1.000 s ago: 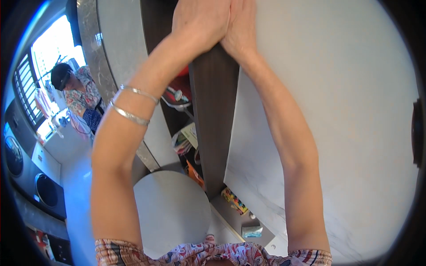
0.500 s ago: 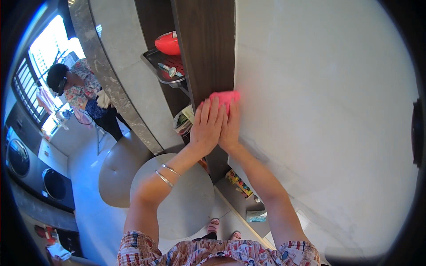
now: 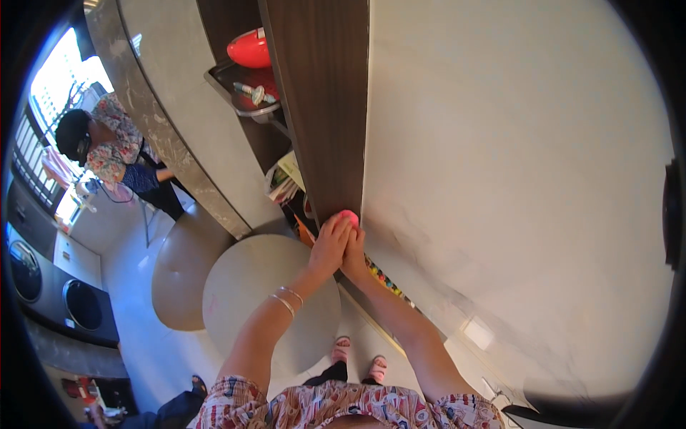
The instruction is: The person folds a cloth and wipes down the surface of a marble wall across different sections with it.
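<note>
Both my hands are together on the narrow face of a tall dark wooden panel (image 3: pixel 321 107), near its lower part. Between them they press a bright pink cloth (image 3: pixel 348 216), and only a small bunched piece shows above the fingers. My left hand (image 3: pixel 331 247) has its fingers bent over the cloth and overlaps the other hand. Close against it, my right hand (image 3: pixel 354 252) is closed around the cloth's right side. Much of the cloth and the fingertips is hidden. Two silver bangles (image 3: pixel 286 300) circle my left forearm.
Left of the panel, shelves hold a red rounded object (image 3: pixel 248 48), a metal tray (image 3: pixel 243 104) and papers (image 3: pixel 286 177). A round table (image 3: pixel 264 314) stands below. A pale wall (image 3: pixel 514 179) fills the right. Another person (image 3: pixel 111 143) stands at far left; a dark trouser leg (image 3: pixel 179 407) shows lower left.
Both hands have slid down the panel toward me with the pink cloth, and their fingers are more bunched. The person at far left has shifted, and a trouser leg has appeared at lower left.
</note>
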The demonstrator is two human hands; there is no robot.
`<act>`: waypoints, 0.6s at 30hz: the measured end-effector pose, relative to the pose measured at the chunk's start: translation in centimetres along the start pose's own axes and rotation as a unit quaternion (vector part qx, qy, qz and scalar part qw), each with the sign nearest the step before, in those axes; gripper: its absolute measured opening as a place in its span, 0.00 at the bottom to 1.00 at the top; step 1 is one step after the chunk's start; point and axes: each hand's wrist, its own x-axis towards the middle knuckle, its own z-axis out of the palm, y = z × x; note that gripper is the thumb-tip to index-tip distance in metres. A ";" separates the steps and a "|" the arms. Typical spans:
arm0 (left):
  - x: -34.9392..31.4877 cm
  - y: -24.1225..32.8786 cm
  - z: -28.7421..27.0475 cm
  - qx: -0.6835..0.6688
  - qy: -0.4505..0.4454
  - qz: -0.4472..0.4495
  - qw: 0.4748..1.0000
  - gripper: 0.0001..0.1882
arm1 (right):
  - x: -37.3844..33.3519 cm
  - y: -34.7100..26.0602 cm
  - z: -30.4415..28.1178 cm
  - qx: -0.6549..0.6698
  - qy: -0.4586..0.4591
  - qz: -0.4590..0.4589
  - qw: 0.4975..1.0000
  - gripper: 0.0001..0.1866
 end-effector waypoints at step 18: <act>8.6 -0.4 -13.5 0.016 0.236 0.057 0.970 0.15 | 13.0 -10.0 -3.8 0.010 0.101 -0.103 0.989 0.38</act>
